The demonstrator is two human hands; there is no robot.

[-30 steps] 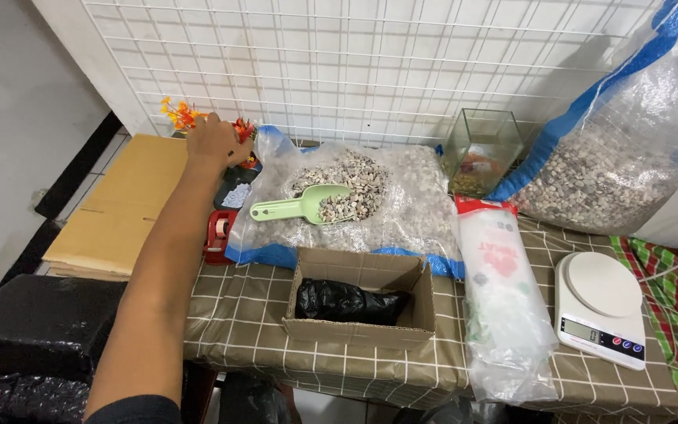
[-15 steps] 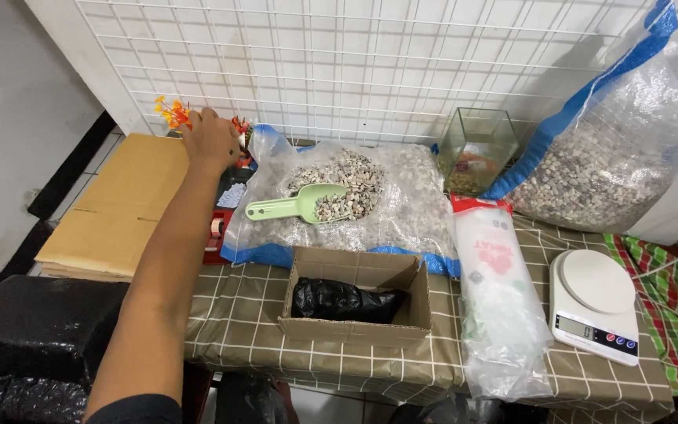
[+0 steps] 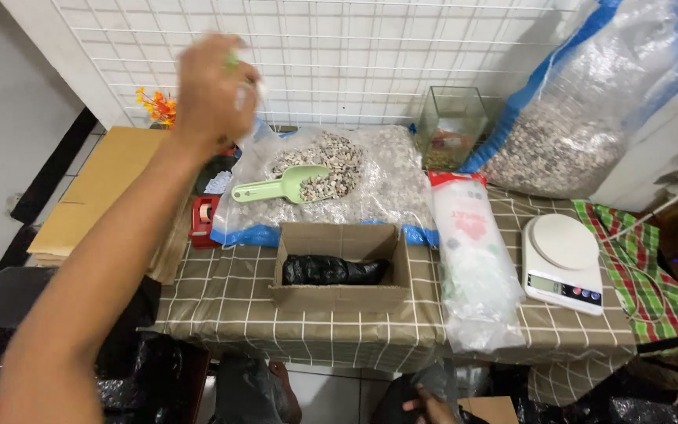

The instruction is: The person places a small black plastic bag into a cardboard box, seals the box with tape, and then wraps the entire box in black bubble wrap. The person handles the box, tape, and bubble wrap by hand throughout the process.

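Observation:
My left hand point(image 3: 212, 90) is raised in front of the white wire grid point(image 3: 370, 55), blurred, with its fingers closed around a small green and white thing point(image 3: 238, 74) that is too blurred to name. Below it lies an open clear bag of gravel point(image 3: 370, 169) with a green scoop point(image 3: 280, 187) resting in the stones. In front of the bag stands an open cardboard box point(image 3: 339, 297) holding a black bag point(image 3: 329, 271). Only part of my right hand point(image 3: 427, 408) shows, low at the bottom edge under the table.
A checked tablecloth point(image 3: 221, 302) covers the table. A white kitchen scale point(image 3: 563, 263), a roll of clear plastic bags point(image 3: 472, 267), a small glass tank point(image 3: 450, 126), a big gravel sack point(image 3: 582, 133), orange flowers point(image 3: 158, 106), a red tape dispenser point(image 3: 202, 216) and flat cardboard point(image 3: 96, 192) stand around.
My left hand has lifted up and toward me from the back left corner by the flowers, now closed on something small. The view has shifted slightly.

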